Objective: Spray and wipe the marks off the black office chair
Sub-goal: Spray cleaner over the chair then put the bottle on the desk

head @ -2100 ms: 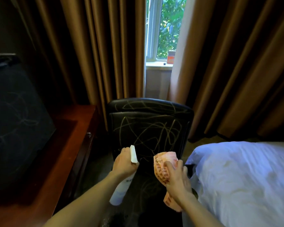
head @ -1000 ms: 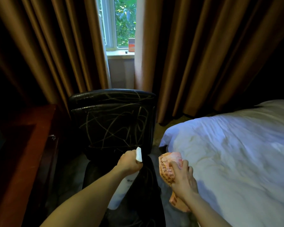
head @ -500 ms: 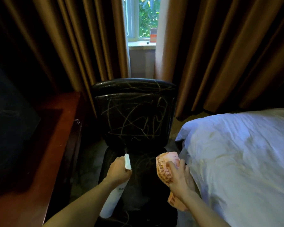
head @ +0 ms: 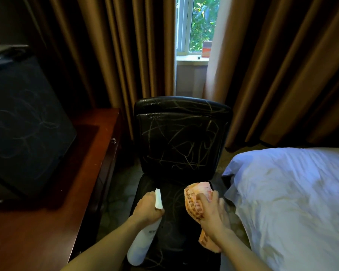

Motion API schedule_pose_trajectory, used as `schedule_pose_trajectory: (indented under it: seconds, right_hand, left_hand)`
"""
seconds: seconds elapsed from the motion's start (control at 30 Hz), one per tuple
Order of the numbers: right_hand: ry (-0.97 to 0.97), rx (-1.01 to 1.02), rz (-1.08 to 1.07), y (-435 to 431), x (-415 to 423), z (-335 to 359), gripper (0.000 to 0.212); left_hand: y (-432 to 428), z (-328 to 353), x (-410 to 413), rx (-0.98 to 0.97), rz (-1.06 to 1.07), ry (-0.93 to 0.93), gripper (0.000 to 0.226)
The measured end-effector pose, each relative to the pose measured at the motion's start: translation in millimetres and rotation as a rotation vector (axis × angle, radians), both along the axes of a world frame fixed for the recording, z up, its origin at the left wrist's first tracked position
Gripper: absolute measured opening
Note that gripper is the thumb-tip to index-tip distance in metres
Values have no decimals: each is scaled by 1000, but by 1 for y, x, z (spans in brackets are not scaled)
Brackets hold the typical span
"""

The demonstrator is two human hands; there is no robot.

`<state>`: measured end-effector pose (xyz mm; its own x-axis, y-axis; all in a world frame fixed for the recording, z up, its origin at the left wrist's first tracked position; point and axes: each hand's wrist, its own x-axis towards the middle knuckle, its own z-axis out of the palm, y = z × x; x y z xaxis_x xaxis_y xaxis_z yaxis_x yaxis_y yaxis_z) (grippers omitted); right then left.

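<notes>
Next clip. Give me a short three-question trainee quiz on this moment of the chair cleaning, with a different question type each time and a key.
1. True or false: the pale scribble marks on the backrest of the black leather office chair have already been wiped off.
2. Multiple choice: what does the left hand grip? A) a white plastic spray bottle; B) a scrubbing brush; C) nothing.
3. Short answer: what does the right hand hold?

Key: 1. False, the backrest is covered in marks. 2. A. 3. A crumpled orange patterned cloth.
</notes>
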<state>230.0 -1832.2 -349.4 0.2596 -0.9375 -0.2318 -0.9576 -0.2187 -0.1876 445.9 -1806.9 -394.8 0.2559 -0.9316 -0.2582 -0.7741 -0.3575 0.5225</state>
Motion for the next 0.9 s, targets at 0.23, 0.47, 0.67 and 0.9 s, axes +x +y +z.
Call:
schedule_pose_trajectory:
  seconds: [0.23,0.47,0.67,0.9]
  right_hand:
    - [-1,-16,-2,4,0,8,61]
    - [-7,-29,-43,0,-12,22,64]
    - [18,-71,-144,-11,-24,33,60]
    - [-7,-84,-165,-32,-38,25,58]
  left_hand:
    - [8,2,-7,-80,-20,59,30]
    - [7,0,-9,-168,-74,95,25]
    - [-13,4,-15,-206,-179,96,24]
    - [-48,15,-45,-289,-255,98,24]
